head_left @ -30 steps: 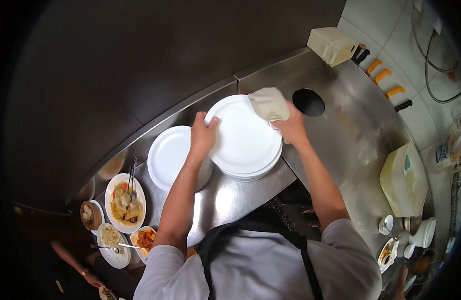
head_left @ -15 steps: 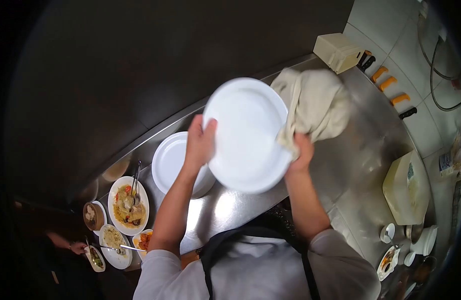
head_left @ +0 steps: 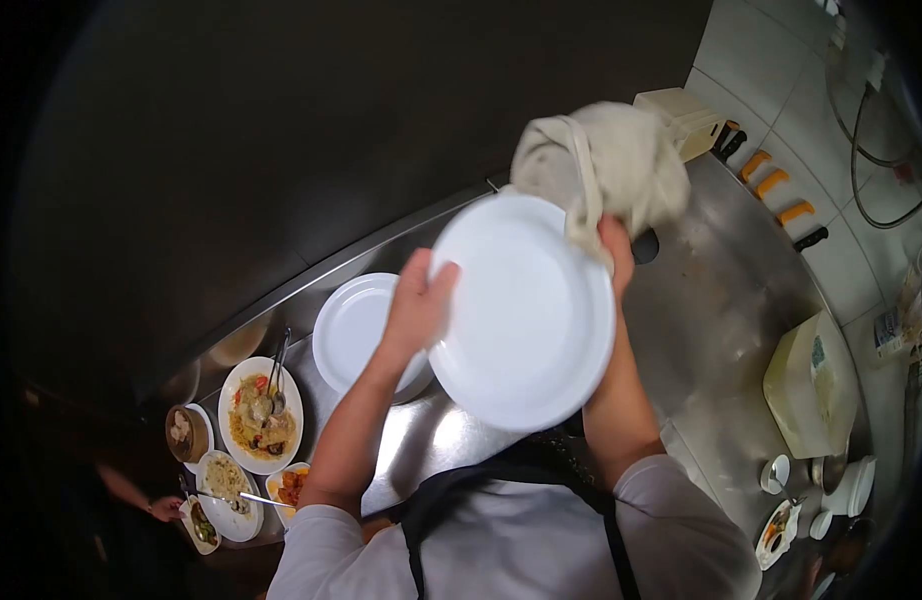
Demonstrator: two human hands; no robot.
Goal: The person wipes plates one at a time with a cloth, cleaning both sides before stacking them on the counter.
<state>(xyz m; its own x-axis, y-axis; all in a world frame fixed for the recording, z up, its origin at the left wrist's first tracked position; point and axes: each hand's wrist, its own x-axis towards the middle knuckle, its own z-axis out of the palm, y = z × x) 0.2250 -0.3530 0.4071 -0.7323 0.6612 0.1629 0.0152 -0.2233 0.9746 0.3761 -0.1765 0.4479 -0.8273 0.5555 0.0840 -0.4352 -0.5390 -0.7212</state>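
A white oval plate (head_left: pixel 521 315) is held up in front of me above the steel counter. My left hand (head_left: pixel 419 300) grips its left rim, thumb on the upper face. At the upper right rim, my right hand (head_left: pixel 618 250) is closed on a bunched beige cloth (head_left: pixel 626 165), which hangs over the plate's edge; the fingers are partly hidden. Behind my left forearm sits a stack of white plates (head_left: pixel 356 325) on the counter.
Left of the stack are a noodle dish with tongs (head_left: pixel 264 415), a rice plate (head_left: pixel 231 490) and a bamboo steamer (head_left: pixel 186 435). Another person's hand (head_left: pixel 168 508) touches a small dish. At right are knives (head_left: pixel 778 180) along the wall, a cream tub (head_left: pixel 811 385) and the steel counter (head_left: pixel 721 290).
The plate has moved down and to the right with my left hand. My right hand and the cloth have gone up, the cloth swinging toward the upper left.
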